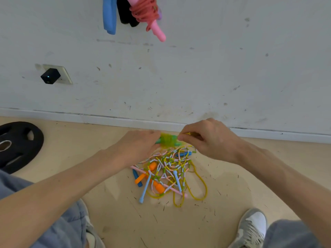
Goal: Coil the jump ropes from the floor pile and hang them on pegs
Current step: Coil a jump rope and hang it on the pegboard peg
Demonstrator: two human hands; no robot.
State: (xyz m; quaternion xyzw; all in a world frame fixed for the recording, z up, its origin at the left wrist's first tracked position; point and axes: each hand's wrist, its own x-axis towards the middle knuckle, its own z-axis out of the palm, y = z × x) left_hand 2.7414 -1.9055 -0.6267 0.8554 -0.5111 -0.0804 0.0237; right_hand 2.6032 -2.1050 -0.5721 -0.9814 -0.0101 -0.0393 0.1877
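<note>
1. The pile [166,174] lies on the floor just before the wall, ahead of the person's feet. A beaded rope [165,162], a yellow rope [206,190] and loose handles are tangled in it. It should be light and limp, but prone to snag. A tug on one cord would likely drag the others along.
2. The hung ropes [145,13] are high on the wall, red cord wound round pink handles beside blue and black ones. The pegs are out of view.
3. The right hand [211,138] is above the pile's far edge. Its fingers [186,136] pinch the cord at the right end of the winding.
4. The left hand [141,145] is opposite it, fingers curled round the left end of the handles.
5. The green rope [168,139] is held between the two hands, its cord wrapped round the teal handles. It is blurred. The plastic cord probably springs back, so the last turn needs pinching until tucked. The stiff handles are the safest hold.
6. An orange handle [152,166] lies in the pile. It looks rigid and easy to grip, a good place to lift the next rope free.
</note>
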